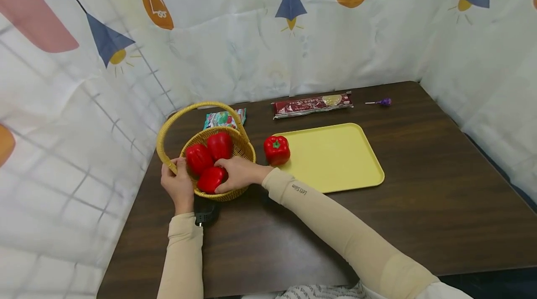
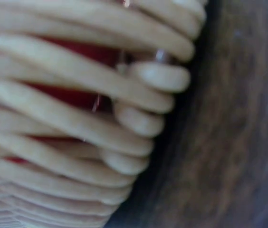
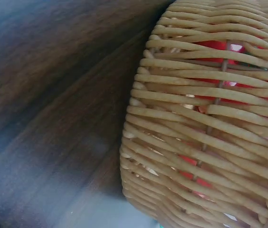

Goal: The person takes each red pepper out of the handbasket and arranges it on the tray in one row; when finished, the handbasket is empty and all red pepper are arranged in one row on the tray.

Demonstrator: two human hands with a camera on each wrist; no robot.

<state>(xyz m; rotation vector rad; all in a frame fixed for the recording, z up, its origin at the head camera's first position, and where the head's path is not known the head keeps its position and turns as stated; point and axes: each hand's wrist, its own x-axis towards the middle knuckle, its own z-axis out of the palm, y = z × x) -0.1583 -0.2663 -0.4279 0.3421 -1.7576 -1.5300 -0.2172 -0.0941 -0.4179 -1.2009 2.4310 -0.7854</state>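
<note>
Left hand (image 1: 178, 184): closed round the left foot of an arched handle (image 1: 161, 140), at the rim of a yellow wicker basket (image 1: 224, 196). Probably held there to steady the basket against pressure from the opposite side.

Right hand (image 1: 241, 173): across the basket's right rim, fingers and thumb narrowed about the near red bell pepper (image 1: 210, 180), inside the basket. Approach from the side likely chosen to keep clear of the handle. Whether bearing any of the pepper's weight: cannot tell.

Two further red bell peppers, in the basket: one at left (image 1: 199, 158), one at back (image 1: 220, 145); nested close, presumably gathered by the sloping wall.

Fourth red bell pepper (image 1: 277, 150): at the left end of a yellow tray (image 1: 335, 159), overlapping its edge in the head view; green stem uppermost, probably stable on its lobed base.

Appearance of peppers: glossy, deep red, lobed, plump; skin without visible damage. Red also visible through gaps in the weave from both wrist views.

Set along the back of the dark wood-grain counter (image 1: 440, 173), perhaps to leave working room in front: candy sachet (image 1: 225, 119), behind the basket; maroon spaghetti packet (image 1: 312, 105), behind the tray; purple lollipop (image 1: 385, 101), farther right.
</note>
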